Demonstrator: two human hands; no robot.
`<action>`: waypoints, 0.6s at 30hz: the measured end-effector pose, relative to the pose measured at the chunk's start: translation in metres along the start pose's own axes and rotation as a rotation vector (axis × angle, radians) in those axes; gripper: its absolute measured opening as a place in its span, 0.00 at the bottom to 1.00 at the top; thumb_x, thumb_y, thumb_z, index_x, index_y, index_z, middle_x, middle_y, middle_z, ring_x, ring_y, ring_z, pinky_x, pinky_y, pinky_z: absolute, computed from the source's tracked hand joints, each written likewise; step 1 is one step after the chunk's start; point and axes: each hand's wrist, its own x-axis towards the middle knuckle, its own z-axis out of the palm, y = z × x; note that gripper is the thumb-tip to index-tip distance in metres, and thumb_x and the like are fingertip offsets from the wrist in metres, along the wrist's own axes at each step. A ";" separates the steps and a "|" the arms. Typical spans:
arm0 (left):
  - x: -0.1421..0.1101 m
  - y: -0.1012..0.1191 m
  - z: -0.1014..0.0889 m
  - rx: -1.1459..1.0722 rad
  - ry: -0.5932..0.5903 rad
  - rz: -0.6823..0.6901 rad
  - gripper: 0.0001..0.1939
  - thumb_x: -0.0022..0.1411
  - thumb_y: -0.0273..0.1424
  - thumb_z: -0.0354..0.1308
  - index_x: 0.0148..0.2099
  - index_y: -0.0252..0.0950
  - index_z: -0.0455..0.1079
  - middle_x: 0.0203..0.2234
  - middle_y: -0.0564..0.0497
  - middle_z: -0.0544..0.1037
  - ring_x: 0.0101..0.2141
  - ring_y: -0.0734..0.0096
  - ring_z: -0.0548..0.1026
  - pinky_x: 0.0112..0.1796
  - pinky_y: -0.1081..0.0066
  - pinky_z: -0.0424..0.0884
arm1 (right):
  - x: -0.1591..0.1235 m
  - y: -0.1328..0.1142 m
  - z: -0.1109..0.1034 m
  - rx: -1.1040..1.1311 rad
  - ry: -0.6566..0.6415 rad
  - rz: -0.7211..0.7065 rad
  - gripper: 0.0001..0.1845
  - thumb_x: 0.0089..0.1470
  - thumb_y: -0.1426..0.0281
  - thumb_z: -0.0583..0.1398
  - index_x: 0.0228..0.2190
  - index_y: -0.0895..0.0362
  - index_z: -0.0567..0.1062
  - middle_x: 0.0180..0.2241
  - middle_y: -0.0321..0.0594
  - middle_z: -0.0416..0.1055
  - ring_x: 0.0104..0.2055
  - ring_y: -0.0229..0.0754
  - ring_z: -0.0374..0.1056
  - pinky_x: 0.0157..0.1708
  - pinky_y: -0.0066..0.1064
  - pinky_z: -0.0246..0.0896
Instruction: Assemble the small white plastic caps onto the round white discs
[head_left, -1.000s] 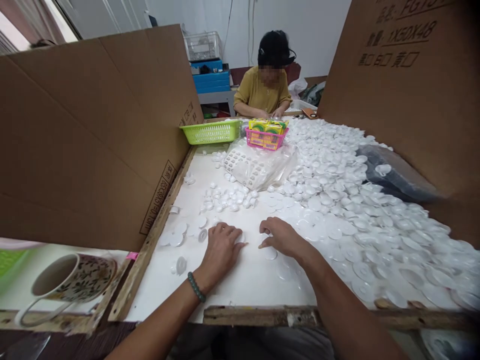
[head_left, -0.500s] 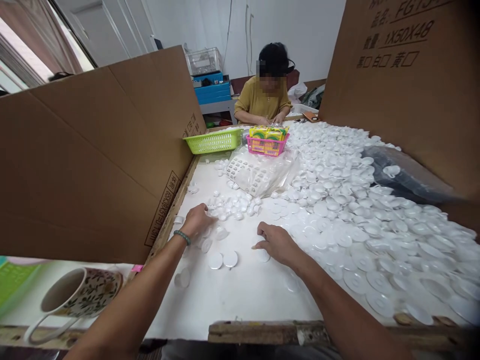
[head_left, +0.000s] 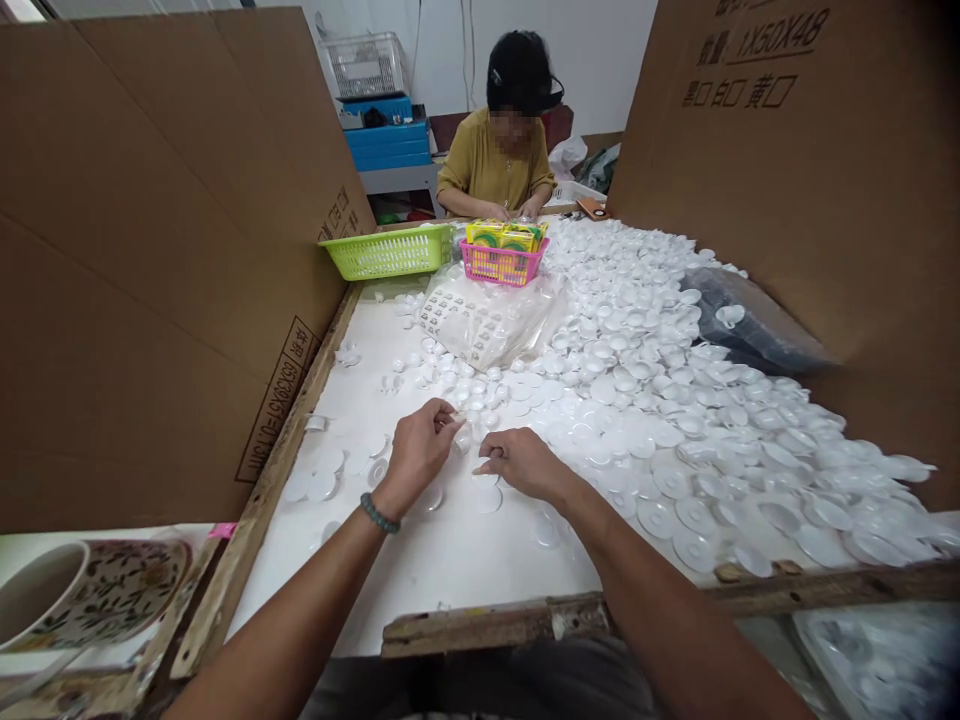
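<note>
Near the middle of the white table [head_left: 450, 565], a thin white disc [head_left: 487, 499] lies just beside the curled right hand [head_left: 529, 462], its thumb and finger close together; whether they pinch another disc cannot be told. Left of it, the left hand [head_left: 420, 445] bunches its fingertips beside small white caps [head_left: 447, 378], any hold unclear; this looks like a step of handling small parts, calling for a light, exact touch. Farther off sits a pink basket [head_left: 504, 265], with heaped white lids [head_left: 705, 410] to the right.

A bracelet [head_left: 379, 514] of round grey-green beads circles the bare left wrist, and dark grey clothing [head_left: 480, 688] covers the lap.
</note>
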 end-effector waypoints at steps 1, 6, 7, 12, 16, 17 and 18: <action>-0.013 0.001 0.001 0.038 0.002 0.018 0.09 0.57 0.36 0.54 0.39 0.38 0.67 0.30 0.52 0.76 0.31 0.71 0.73 0.32 0.73 0.65 | 0.000 -0.001 0.000 -0.024 -0.017 -0.010 0.08 0.46 0.65 0.63 0.23 0.56 0.73 0.18 0.31 0.66 0.21 0.33 0.59 0.22 0.25 0.48; -0.064 -0.006 0.006 0.194 -0.041 0.114 0.14 0.59 0.40 0.51 0.43 0.38 0.64 0.33 0.49 0.74 0.33 0.66 0.72 0.33 0.70 0.66 | 0.002 -0.010 0.005 -0.194 0.121 -0.168 0.08 0.54 0.71 0.56 0.32 0.55 0.76 0.29 0.37 0.69 0.32 0.36 0.63 0.31 0.27 0.55; -0.069 -0.009 0.006 0.226 -0.035 0.130 0.13 0.60 0.39 0.49 0.43 0.37 0.64 0.33 0.49 0.74 0.34 0.65 0.72 0.34 0.69 0.66 | 0.004 -0.011 0.008 -0.232 0.157 -0.224 0.10 0.54 0.73 0.55 0.37 0.54 0.75 0.32 0.38 0.68 0.35 0.37 0.63 0.33 0.27 0.56; -0.069 -0.023 0.000 0.339 -0.019 0.165 0.11 0.62 0.36 0.47 0.40 0.36 0.64 0.33 0.47 0.73 0.36 0.62 0.70 0.36 0.66 0.65 | 0.014 -0.014 0.020 -0.427 0.076 -0.398 0.16 0.55 0.78 0.54 0.42 0.50 0.72 0.39 0.40 0.64 0.37 0.38 0.61 0.33 0.27 0.56; -0.067 -0.016 0.002 0.312 -0.022 0.213 0.14 0.60 0.39 0.50 0.44 0.36 0.65 0.35 0.46 0.74 0.38 0.61 0.70 0.38 0.65 0.65 | 0.014 -0.013 0.014 -0.444 0.101 -0.262 0.05 0.54 0.72 0.57 0.34 0.55 0.74 0.33 0.38 0.65 0.34 0.37 0.62 0.32 0.27 0.55; -0.066 -0.013 0.005 0.296 -0.052 0.250 0.14 0.59 0.39 0.52 0.44 0.36 0.65 0.36 0.46 0.74 0.39 0.61 0.69 0.39 0.64 0.65 | 0.012 -0.012 0.012 -0.429 0.122 -0.234 0.05 0.54 0.71 0.57 0.33 0.55 0.73 0.33 0.38 0.66 0.35 0.37 0.62 0.33 0.26 0.55; -0.066 -0.009 0.008 0.283 -0.092 0.282 0.14 0.58 0.39 0.54 0.44 0.37 0.66 0.37 0.47 0.74 0.39 0.61 0.69 0.40 0.64 0.64 | 0.010 -0.011 0.010 -0.415 0.139 -0.217 0.04 0.54 0.71 0.57 0.32 0.55 0.73 0.33 0.38 0.66 0.35 0.37 0.62 0.34 0.27 0.55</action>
